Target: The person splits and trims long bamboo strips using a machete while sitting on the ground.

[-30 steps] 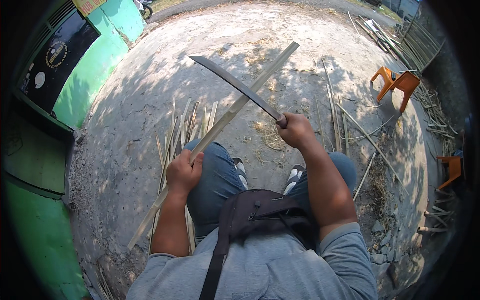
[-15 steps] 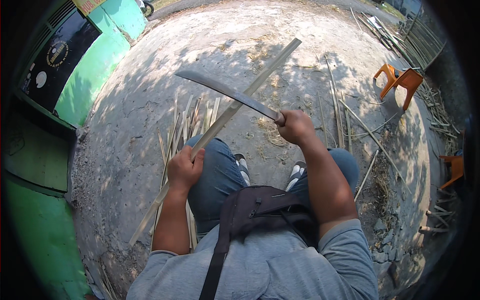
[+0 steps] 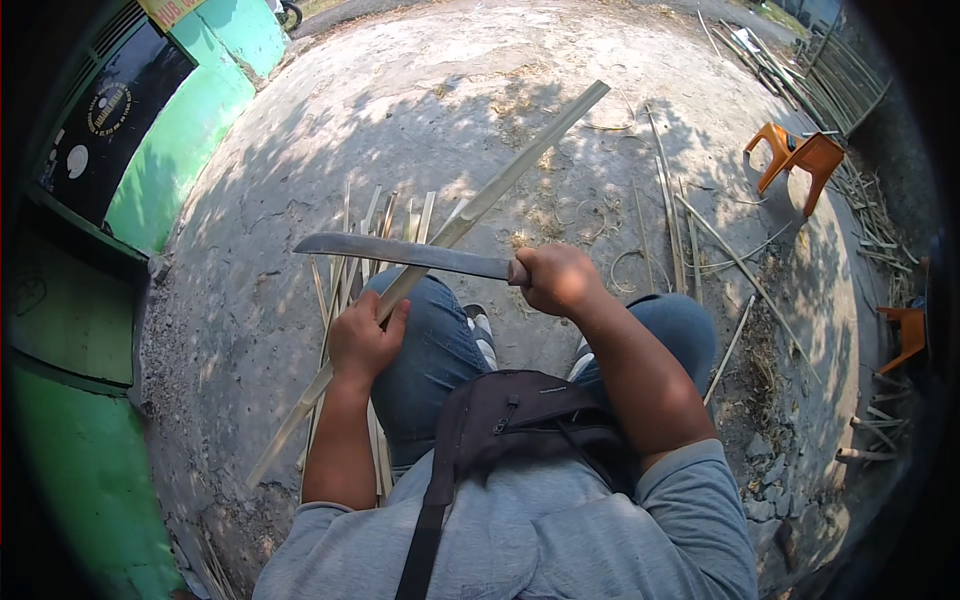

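Note:
A long pale strip, which looks like split bamboo [image 3: 510, 176], slants from the lower left up to the far right. My left hand [image 3: 365, 340] is closed around it over my left knee. My right hand [image 3: 558, 281] grips the short handle of a machete [image 3: 410, 253]. Its broad grey blade points left and crosses the strip just beyond my left hand, seemingly touching it. Below the blade, several more thin strips [image 3: 428, 215] lie beside my left leg, partly hidden by my arm and knee.
An orange plastic chair [image 3: 812, 160] lies at the right, with another orange piece [image 3: 903, 338] nearer. Loose strips [image 3: 745, 268] are scattered on the concrete at the right, and piled poles [image 3: 775, 75] lie farther back. A green wall [image 3: 85, 460] borders the left. A black bag [image 3: 530, 420] rests on my lap.
My right hand has drawn the machete toward me and to the left along the strip. The blade now lies closer to my left hand, which keeps its hold nearly unmoved.

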The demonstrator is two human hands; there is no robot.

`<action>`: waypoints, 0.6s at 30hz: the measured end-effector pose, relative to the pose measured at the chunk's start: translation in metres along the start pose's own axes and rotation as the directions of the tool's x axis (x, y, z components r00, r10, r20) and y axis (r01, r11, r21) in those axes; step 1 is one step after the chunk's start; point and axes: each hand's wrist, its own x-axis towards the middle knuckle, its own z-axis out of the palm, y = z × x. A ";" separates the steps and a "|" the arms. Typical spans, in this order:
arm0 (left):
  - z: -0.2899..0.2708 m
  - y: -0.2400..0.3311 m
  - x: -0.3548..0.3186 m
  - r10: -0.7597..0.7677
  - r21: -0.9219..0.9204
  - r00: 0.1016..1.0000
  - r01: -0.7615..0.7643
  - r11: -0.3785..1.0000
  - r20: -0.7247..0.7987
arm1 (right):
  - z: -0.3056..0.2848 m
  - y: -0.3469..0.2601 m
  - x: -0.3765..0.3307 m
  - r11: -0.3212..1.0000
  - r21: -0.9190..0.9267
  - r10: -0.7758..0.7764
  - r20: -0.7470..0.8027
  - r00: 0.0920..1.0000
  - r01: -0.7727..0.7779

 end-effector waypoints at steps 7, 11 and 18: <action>0.001 0.001 0.001 0.008 -0.024 1.000 -0.008 1.000 -0.023 | -0.014 0.035 0.011 0.961 0.121 0.254 -0.030 0.967 -0.249; -0.002 0.005 0.002 -0.003 0.022 1.000 0.003 1.000 0.007 | -0.005 0.045 0.008 0.941 0.183 0.304 -0.087 0.949 -0.285; 0.003 -0.001 0.000 -0.026 0.001 1.000 0.026 1.000 -0.007 | 0.006 0.011 0.003 0.985 0.160 0.061 -0.014 0.998 -0.058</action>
